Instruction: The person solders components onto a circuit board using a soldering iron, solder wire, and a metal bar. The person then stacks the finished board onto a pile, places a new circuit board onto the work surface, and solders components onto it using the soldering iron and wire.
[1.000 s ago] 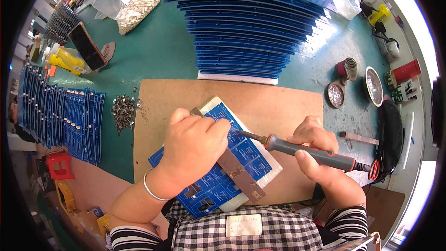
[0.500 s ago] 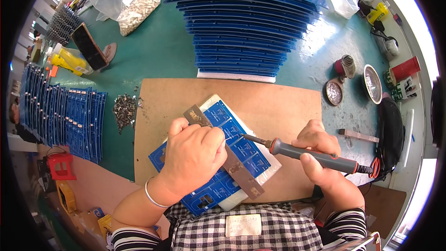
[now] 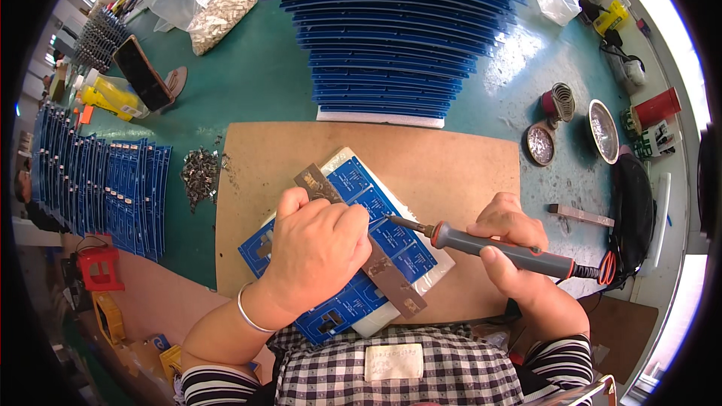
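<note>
A blue circuit board panel (image 3: 410, 256) lies slanted on a white pad (image 3: 380, 321), with a brown metal bar (image 3: 391, 278) across it. My left hand (image 3: 320, 244), closed in a pinch, rests over the bar and the board. From its fingers a thin silvery solder wire (image 3: 378, 219) reaches toward the board; the rest is hidden in the fist. My right hand (image 3: 515, 244) is wrapped round the grey handle of a soldering iron (image 3: 504, 252). The iron's tip meets the board beside the wire's end.
A brown work board (image 3: 481, 162) lies beneath. Behind it rises a tall stack of blue boards (image 3: 387, 53). Metal clips (image 3: 201, 177) and standing boards (image 3: 135, 195) are at left. An iron stand (image 3: 558, 104), a small dish (image 3: 540, 144) and a metal bowl (image 3: 603, 131) are at right.
The iron's tip and the wire have shifted slightly left on the board, with both hands still holding their things. The whole view has moved a little.
</note>
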`<state>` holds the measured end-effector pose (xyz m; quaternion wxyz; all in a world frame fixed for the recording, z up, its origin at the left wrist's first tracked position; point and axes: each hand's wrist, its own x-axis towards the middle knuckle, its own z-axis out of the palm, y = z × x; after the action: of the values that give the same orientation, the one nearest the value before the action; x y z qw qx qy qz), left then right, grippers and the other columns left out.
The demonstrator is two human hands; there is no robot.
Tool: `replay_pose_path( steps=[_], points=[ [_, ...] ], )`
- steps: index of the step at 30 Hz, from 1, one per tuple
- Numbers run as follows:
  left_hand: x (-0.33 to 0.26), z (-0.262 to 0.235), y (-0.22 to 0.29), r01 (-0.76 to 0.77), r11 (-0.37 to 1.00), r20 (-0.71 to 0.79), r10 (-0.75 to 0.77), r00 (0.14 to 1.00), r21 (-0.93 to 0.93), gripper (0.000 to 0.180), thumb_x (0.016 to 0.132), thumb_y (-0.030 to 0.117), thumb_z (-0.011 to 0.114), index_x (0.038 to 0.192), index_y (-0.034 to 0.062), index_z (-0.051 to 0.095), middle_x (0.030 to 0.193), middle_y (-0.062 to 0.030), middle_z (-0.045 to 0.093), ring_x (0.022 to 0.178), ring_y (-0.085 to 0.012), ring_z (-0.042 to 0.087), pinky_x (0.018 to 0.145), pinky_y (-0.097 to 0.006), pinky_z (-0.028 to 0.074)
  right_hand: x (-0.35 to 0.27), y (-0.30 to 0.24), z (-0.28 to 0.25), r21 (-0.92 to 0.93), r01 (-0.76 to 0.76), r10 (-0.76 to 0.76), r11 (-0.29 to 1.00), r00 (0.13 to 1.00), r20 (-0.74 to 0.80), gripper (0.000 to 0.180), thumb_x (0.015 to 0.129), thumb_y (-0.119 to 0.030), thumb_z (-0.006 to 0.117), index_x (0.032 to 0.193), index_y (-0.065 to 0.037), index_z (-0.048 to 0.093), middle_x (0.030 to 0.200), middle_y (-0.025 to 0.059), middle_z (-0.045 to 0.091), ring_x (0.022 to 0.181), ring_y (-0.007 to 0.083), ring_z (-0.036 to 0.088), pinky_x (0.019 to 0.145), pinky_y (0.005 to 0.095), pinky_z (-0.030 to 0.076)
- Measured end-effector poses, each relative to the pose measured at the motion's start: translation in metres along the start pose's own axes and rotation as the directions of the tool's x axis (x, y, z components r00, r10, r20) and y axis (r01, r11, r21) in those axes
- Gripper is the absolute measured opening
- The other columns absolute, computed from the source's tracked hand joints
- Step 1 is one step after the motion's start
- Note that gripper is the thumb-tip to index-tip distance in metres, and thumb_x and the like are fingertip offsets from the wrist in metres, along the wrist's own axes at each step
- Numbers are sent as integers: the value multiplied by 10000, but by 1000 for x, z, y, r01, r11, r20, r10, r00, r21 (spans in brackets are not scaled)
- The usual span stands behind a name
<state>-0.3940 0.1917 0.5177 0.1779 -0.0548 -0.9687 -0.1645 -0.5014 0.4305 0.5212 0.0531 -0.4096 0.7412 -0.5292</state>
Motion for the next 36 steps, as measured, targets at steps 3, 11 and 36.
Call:
replay_pose_path(
  steps=[3, 11, 36],
  points=[
    [0, 2, -1, -6, 1000, -10, 6, 1000, 7, 186, 701, 32, 671, 680, 120, 509, 554, -10, 476, 528, -189, 500, 709, -352, 341, 1, 0, 1, 10, -5, 5, 1000, 1000, -4, 255, 739, -245, 681, 819, -3, 683, 691, 76, 645, 627, 214, 594, 732, 350, 433],
    [8, 3, -2, -17, 999, -1, 17, 1000, 29, 206, 708, 36, 665, 665, 113, 480, 551, -16, 482, 532, -196, 496, 697, -351, 345, 5, 0, 2, 11, -4, 4, 1000, 1000, 5, 255, 737, -244, 682, 826, -6, 688, 675, 75, 631, 615, 213, 579, 724, 349, 432],
    [-3, 4, 19, -60, 996, 53, 63, 997, -66, 171, 701, 40, 707, 742, 111, 557, 636, 1, 551, 590, -192, 507, 734, -361, 340, -26, -5, -15, 20, 36, -35, 999, 998, -54, 247, 774, -238, 649, 816, 4, 676, 693, 63, 625, 632, 221, 593, 735, 363, 403]
  ],
)
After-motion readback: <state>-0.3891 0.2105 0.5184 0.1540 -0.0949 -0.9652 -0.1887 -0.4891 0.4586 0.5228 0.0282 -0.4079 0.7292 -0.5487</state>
